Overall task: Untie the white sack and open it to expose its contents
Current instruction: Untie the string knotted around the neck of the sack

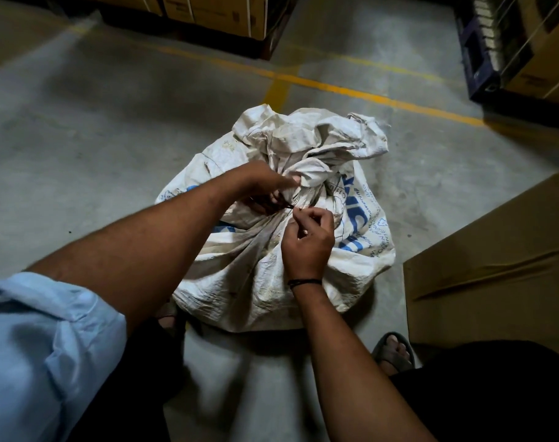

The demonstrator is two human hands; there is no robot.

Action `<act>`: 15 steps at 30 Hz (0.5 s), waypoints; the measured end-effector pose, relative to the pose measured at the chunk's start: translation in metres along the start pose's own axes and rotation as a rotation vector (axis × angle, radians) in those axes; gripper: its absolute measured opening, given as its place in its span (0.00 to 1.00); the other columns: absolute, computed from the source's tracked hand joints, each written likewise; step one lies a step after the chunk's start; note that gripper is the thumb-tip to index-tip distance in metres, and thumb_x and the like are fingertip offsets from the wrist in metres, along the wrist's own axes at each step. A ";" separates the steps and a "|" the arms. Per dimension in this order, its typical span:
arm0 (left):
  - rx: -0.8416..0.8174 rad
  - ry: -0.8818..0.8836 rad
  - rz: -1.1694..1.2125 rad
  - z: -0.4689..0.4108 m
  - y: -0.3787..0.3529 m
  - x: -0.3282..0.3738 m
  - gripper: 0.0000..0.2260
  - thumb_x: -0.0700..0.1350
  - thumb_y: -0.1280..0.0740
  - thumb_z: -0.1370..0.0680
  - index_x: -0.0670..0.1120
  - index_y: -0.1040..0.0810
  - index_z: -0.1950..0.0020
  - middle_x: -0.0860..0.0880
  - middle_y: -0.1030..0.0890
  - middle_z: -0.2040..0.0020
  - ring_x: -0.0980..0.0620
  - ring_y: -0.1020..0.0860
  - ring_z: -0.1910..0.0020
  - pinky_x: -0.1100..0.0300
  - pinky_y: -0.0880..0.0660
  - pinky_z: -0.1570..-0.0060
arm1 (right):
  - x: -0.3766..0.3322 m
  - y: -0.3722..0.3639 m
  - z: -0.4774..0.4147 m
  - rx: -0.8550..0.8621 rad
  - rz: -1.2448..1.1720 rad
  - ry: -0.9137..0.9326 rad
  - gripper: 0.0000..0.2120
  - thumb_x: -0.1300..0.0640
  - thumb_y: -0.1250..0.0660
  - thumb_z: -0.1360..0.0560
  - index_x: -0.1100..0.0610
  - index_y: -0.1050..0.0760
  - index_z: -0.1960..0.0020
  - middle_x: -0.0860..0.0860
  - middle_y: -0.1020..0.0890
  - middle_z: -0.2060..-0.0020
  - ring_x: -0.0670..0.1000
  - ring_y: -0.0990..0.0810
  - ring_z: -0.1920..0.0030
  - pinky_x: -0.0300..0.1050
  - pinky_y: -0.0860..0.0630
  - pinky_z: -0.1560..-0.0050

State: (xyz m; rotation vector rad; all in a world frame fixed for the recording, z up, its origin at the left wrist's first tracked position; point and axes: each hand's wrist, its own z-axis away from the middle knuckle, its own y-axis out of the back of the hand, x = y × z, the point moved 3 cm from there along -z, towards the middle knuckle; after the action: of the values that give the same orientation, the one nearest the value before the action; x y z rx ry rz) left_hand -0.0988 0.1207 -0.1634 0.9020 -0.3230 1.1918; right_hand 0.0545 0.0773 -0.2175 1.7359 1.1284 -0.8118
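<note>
**Knot under attack, sack not yet open**

Here we are above the white sack (262, 275). It sits slumped on the concrete floor (112, 138) just ahead of the person's feet, with a cardboard box (495, 250) close on the right. The mouth is bunched shut and loose fabric flops out beyond the choke point.

The left hand (268, 180) reaches in from the side, its fingers (291, 183) curled round the gathered neck (310, 178) right at the binding. The right hand (307, 240) comes up from below, fingers (307, 215) pinched together on an end of the dark tie (287, 205) that cinches the neck. So both hands are clamped, one on fabric and one on string. How the knot is made, I can't tell: it's tiny and half hidden behind the left fingers.

This looks like the picking-loose stage, with nothing exposed yet. And here's the danger: tug the wrong strand and the knot bites tighter. The tie looks thin, so it could slip out of that pinch or snap under a hard pull. The dim light won't help in reading the loops. And if the neck is released carelessly once the tie gives, the bulging sack could sag sideways and spill onto the floor.
</note>
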 end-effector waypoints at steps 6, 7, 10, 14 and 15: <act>-0.111 -0.238 -0.656 0.013 0.001 0.010 0.18 0.61 0.24 0.29 0.46 0.15 0.57 0.52 0.13 0.64 0.56 0.16 0.65 0.57 0.22 0.57 | 0.012 0.007 -0.022 -0.118 -0.065 -0.230 0.06 0.63 0.29 0.30 0.56 0.15 0.56 0.51 0.17 0.59 0.49 0.18 0.57 0.34 0.24 0.54; -0.110 -0.297 -0.677 0.014 0.003 0.008 0.15 0.58 0.23 0.28 0.46 0.14 0.56 0.52 0.14 0.64 0.55 0.16 0.64 0.56 0.21 0.53 | 0.015 0.007 -0.024 -0.151 -0.076 -0.280 0.06 0.62 0.29 0.30 0.55 0.15 0.56 0.50 0.15 0.60 0.49 0.18 0.57 0.38 0.22 0.54; -0.170 -0.375 -0.524 0.019 0.014 -0.001 0.08 0.50 0.24 0.24 0.47 0.13 0.53 0.53 0.13 0.63 0.59 0.17 0.65 0.59 0.22 0.55 | 0.021 0.006 -0.030 -0.223 -0.133 -0.399 0.06 0.59 0.29 0.31 0.54 0.15 0.56 0.50 0.14 0.65 0.50 0.17 0.64 0.47 0.18 0.59; -0.243 -0.339 -0.384 0.028 0.014 -0.002 0.20 0.64 0.29 0.26 0.48 0.14 0.50 0.50 0.12 0.59 0.57 0.15 0.58 0.64 0.23 0.55 | 0.014 0.008 -0.034 -0.251 -0.089 -0.386 0.03 0.60 0.27 0.31 0.54 0.16 0.58 0.49 0.15 0.66 0.48 0.17 0.65 0.46 0.18 0.59; -0.264 -0.315 -0.358 0.030 0.012 -0.002 0.24 0.67 0.30 0.27 0.47 0.14 0.49 0.49 0.12 0.57 0.56 0.15 0.56 0.63 0.23 0.54 | 0.013 0.009 -0.035 -0.259 -0.082 -0.381 0.03 0.59 0.27 0.31 0.53 0.16 0.59 0.48 0.16 0.66 0.47 0.18 0.65 0.45 0.18 0.59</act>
State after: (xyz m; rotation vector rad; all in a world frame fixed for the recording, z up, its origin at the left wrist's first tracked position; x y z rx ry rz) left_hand -0.1039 0.0980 -0.1408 0.8702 -0.5352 0.6582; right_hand 0.0691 0.1122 -0.2119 1.2642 0.9986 -0.9534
